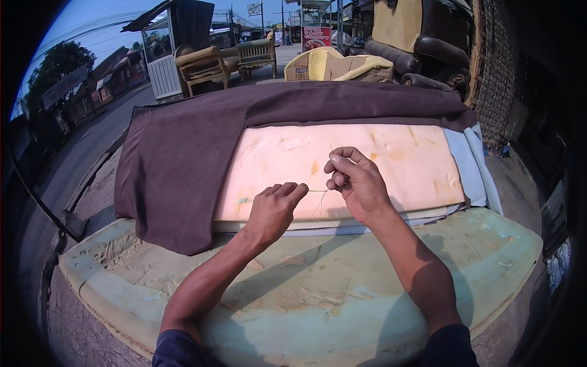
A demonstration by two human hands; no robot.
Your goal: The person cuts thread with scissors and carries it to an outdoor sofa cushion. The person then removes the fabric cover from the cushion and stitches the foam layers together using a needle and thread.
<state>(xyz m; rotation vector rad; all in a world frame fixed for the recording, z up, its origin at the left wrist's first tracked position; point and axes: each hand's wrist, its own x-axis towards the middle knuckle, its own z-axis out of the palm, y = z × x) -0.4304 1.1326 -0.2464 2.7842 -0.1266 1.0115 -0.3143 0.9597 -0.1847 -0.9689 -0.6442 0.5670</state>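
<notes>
My left hand (273,209) is closed, its fingertips pinched on a thin yellowish thread (316,191). That thread runs taut across a short gap to my right hand (361,183), where thumb and fingers are pinched together on it. A fine tip sticks up above my right fingers; whether it is a needle or a thread end I cannot tell. Loose ends dangle between the hands. Both hands are above a pale pink foam slab (281,156) with yellow stains. Dark purple-brown fabric (183,165) covers the slab's left part and lies folded along its far edge.
In front lies a large greenish, worn foam cushion (275,312). Light blue cloth (468,162) shows at the slab's right end. Beyond are a wooden-framed bench (257,54), a yellow foam piece (318,61) and a dark brown sofa (443,43). A road (101,131) runs along the left.
</notes>
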